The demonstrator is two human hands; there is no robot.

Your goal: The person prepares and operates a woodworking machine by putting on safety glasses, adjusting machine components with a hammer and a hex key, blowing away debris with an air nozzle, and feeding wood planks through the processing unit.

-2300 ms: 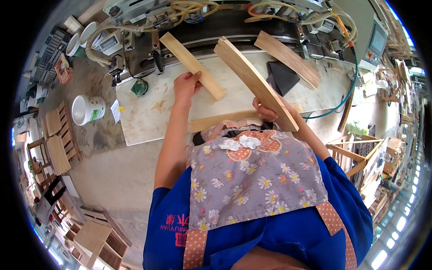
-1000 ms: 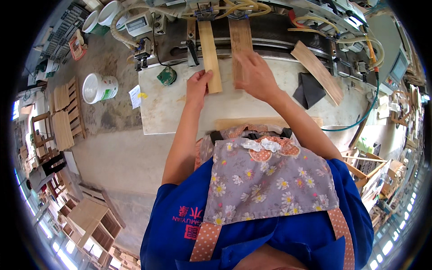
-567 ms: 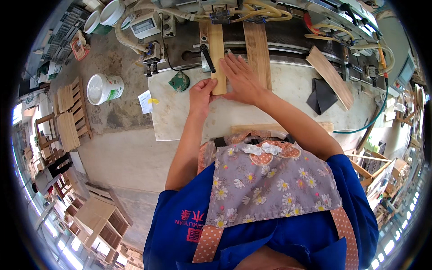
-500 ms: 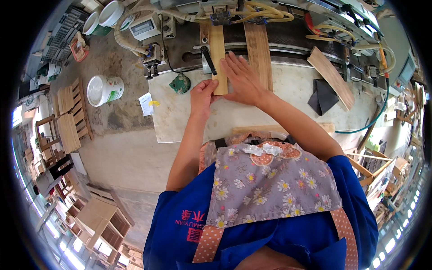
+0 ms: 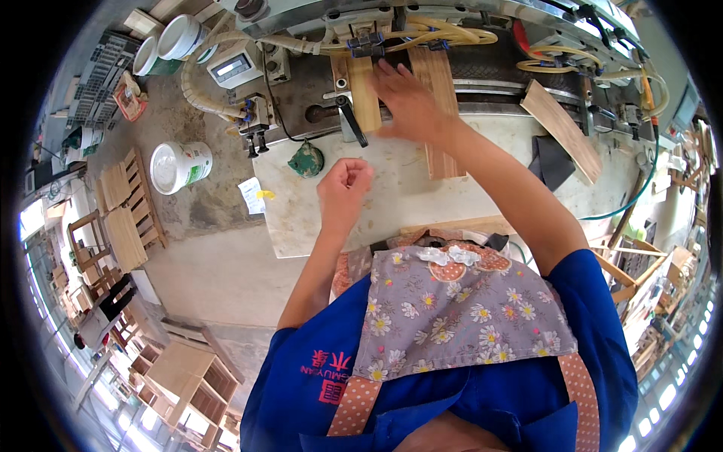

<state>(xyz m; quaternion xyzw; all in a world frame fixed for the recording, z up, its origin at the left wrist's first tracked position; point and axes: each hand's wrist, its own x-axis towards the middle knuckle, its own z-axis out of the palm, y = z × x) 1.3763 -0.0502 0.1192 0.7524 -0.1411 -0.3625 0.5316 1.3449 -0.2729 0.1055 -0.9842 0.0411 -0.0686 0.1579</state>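
A narrow pale wooden board lies lengthwise away from me on the machine bed, its far end hidden under the machine fittings. My right hand reaches over it with outstretched fingers, the fingertips by its right edge. Beneath that hand and forearm runs a browner wooden plank, its near end on the pale worktop. My left hand is curled into a loose fist above the worktop, apart from the board, with nothing visible in it. Just beyond it stands a clamp with a black lever handle.
The worktop carries a green lump-like object, a black sheet and a slanted wooden plank. Yellow air hoses cross the machine. A white bucket stands on the floor at left.
My left hand has let go of the pale board's near end and drawn back toward me, curling. The board has slid farther into the machine, and my right hand has moved away from me.
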